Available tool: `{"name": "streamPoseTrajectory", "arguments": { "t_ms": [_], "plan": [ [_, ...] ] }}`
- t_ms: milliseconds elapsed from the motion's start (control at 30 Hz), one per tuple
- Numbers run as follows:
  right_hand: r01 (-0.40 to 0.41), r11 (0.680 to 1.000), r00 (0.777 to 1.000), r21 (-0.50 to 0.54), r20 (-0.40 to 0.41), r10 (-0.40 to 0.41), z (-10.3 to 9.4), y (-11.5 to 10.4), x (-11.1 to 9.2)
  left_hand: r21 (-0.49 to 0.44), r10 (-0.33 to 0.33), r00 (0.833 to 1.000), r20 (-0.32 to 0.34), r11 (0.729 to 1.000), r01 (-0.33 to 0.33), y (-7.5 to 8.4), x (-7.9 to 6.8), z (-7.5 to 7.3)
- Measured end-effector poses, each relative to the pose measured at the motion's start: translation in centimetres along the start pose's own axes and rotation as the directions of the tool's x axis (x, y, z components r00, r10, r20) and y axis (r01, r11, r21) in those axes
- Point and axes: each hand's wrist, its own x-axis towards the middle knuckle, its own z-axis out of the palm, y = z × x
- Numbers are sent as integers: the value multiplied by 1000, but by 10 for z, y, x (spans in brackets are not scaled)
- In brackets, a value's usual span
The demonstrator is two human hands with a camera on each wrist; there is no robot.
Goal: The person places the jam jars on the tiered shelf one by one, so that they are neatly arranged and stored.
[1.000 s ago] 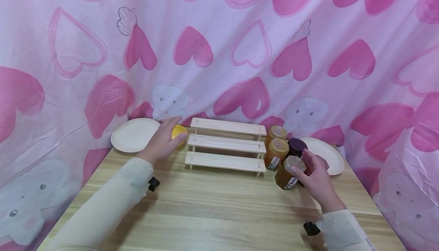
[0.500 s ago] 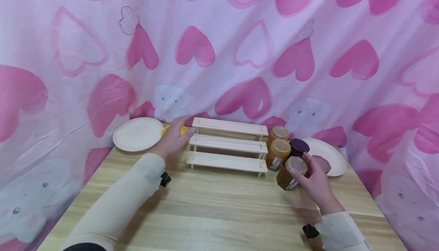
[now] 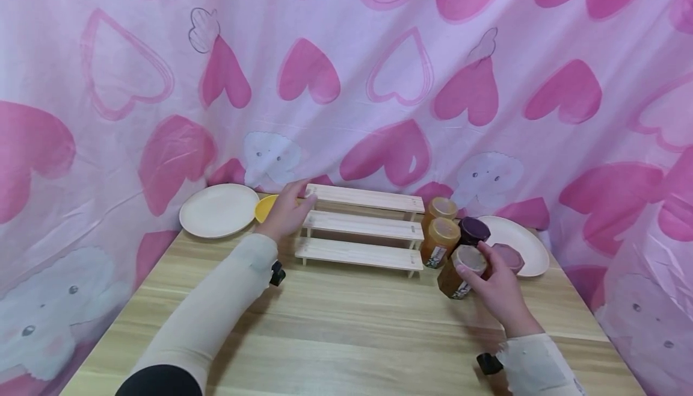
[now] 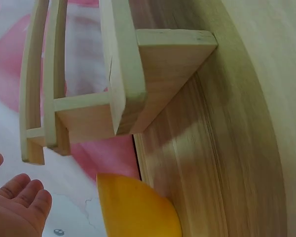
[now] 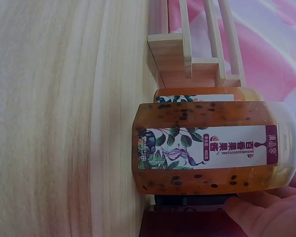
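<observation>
In the head view, my left hand [image 3: 289,210] is at the left end of the three-step wooden rack [image 3: 360,224]. Its relaxed fingers [image 4: 19,190] stand apart from the rack ends in the left wrist view, with a yellow bowl [image 4: 138,210] close by. My right hand [image 3: 499,290] holds the front jar of passion fruit jam [image 3: 457,277] near its pale lid, thumb on the near side and fingers round the right. The jar [image 5: 207,148] stands upright, black seeds showing in its amber filling. Part of the palm is out of the right wrist view.
Behind the held jar stand two amber jars [image 3: 440,242] and a dark-lidded jar [image 3: 474,230]. A pinkish-lidded jar [image 3: 509,257] is right of it, before a white plate [image 3: 527,242]. Another white plate [image 3: 216,209] lies far left. A heart-patterned curtain [image 3: 346,83] hangs behind the table [image 3: 352,330].
My left hand has moved right from over the yellow bowl to the rack's left end, uncovering part of the bowl. My right hand has stayed at the front jar, its fingers closing nearer the lid.
</observation>
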Motion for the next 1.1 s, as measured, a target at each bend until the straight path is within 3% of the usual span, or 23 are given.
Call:
{"name": "streamPoseTrajectory", "arguments": {
  "t_ms": [233, 533, 667, 833, 1100],
  "plan": [
    [-9, 999, 1000, -35, -7, 9, 0, 1, 0, -87, -52, 998, -44, 995, 48, -6, 16, 12],
    [-33, 998, 999, -52, -15, 32, 5, 1, -1, -233, -172, 985, -8, 958, 166, -6, 22, 24],
    [-61, 996, 998, -60, 1, 61, 4, 1, 1, -265, -185, 983, -20, 949, 173, -8, 24, 28],
    [-100, 992, 995, -83, 13, 101, 5, 2, 4, -222, -190, 981, -42, 959, 176, -12, 26, 33],
    [-88, 989, 996, -116, -12, 87, 7, 3, 6, -278, -193, 980, -57, 946, 170, -15, 25, 36]
  ]
}}
